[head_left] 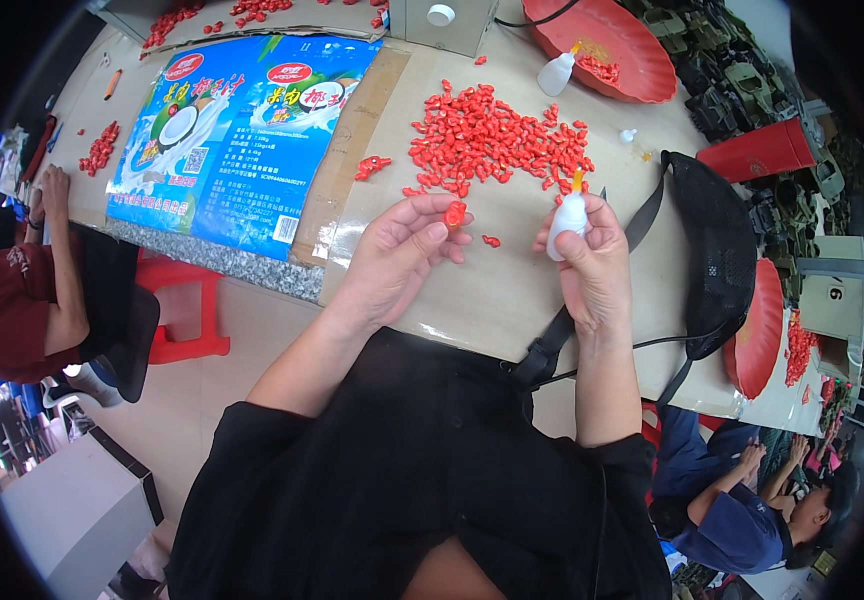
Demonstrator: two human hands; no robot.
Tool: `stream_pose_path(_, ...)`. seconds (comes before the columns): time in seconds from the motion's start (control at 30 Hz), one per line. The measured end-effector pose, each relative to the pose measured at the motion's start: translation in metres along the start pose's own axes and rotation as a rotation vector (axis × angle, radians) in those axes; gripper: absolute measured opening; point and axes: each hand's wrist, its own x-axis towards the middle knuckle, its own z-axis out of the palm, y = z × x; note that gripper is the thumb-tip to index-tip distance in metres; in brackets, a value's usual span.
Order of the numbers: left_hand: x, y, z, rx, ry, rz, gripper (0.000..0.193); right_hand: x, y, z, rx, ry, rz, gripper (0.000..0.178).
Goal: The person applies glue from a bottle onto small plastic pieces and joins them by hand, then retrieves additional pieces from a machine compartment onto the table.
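Between the thumb and fingers of my left hand (407, 248) is a small red plastic piece (455, 214), held upright above the table. My right hand (597, 262) grips a white squeeze bottle (569, 222) whose yellow nozzle points up and away from me. Just beyond both hands spreads a large pile of small red pieces (492, 138). One loose red piece (492, 241) lies on the table between my hands. Slightly left of the pile sits a small cluster of red pieces (372, 167).
A flattened blue printed carton (237, 140) covers the table to the left. At the far right are a red basin (642, 50), a second white bottle (556, 74), a red cup (757, 151) and a black bag (722, 265). Other people sit at left (27, 300) and lower right (742, 525).
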Motion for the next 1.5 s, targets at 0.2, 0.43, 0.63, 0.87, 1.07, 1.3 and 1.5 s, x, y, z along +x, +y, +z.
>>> stream_pose_path(0.2,-0.010,0.008,-0.010,0.057,0.008,-0.022,0.026,0.000,-0.011,0.014,-0.407,-0.013,0.022,0.028)
stream_pose_path(0.43,-0.017,0.018,-0.019,0.015,0.042,-0.024,0.026,0.005,-0.011,0.024,-0.958,-0.104,0.077,0.019)
stream_pose_path(0.63,-0.018,0.017,-0.021,-0.021,0.071,-0.042,0.025,0.013,0.000,0.037,-0.889,0.001,0.131,0.023)
stream_pose_path(0.87,-0.019,0.017,-0.023,-0.033,0.076,-0.047,0.026,0.006,0.007,0.023,-1.251,0.070,-0.405,0.023)
stream_pose_path(1.07,-0.019,0.017,-0.020,-0.016,0.062,-0.023,0.027,-0.001,0.010,0.018,-0.880,0.018,-0.008,0.016)
stream_pose_path(1.3,-0.019,0.016,-0.019,0.018,0.050,-0.029,0.026,0.006,0.005,0.032,-1.055,0.028,-0.016,0.020)
stream_pose_path(1.5,-0.020,0.015,-0.015,0.029,0.047,-0.044,0.027,0.011,0.002,0.048,-1.583,-0.092,-0.030,0.027)
